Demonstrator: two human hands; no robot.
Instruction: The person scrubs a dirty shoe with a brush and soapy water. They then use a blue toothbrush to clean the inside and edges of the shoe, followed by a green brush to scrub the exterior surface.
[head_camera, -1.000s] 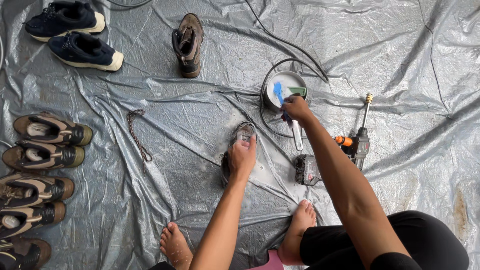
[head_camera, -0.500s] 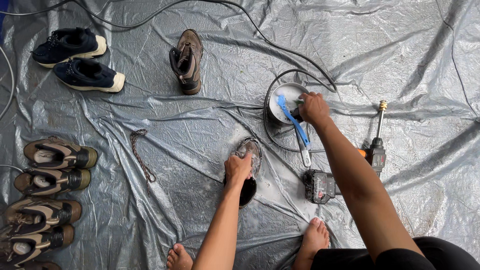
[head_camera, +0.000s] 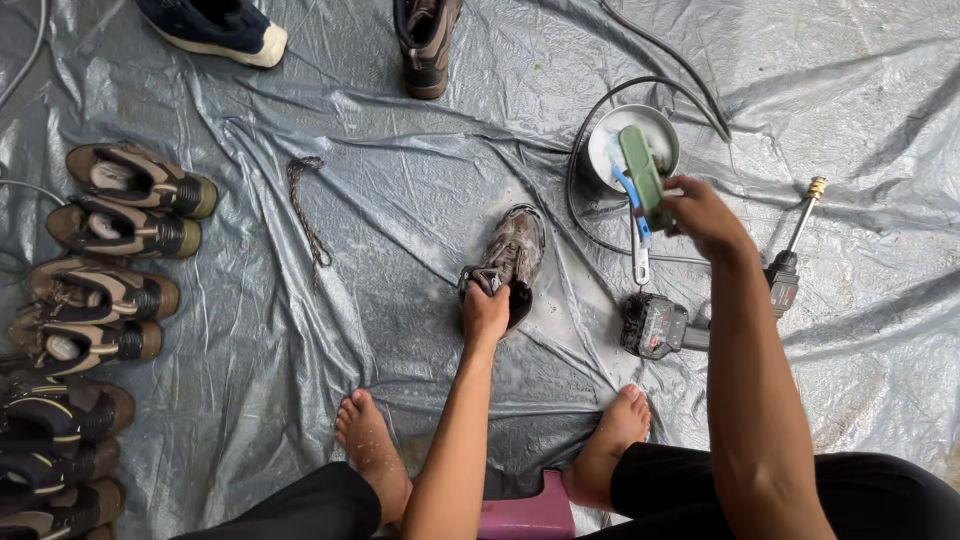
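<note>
Left hand (head_camera: 487, 312) grips the muddy shoe (head_camera: 512, 258) by its heel, fingers closed, mid-tarp (head_camera: 400, 200). Right hand (head_camera: 700, 212) clamps a green brush (head_camera: 641, 176) over the white bowl (head_camera: 660, 128), just beside the shoe, near the spray tool (head_camera: 660, 326).

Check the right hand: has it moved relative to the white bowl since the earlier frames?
Yes. The right hand was at the white bowl; now it is off the rim on the near-right side, lifting the green brush.

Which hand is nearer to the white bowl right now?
The right hand: it holds a green brush just beside the white bowl. The left hand is farther away, gripping the muddy shoe toward the middle of the tarp.
</note>
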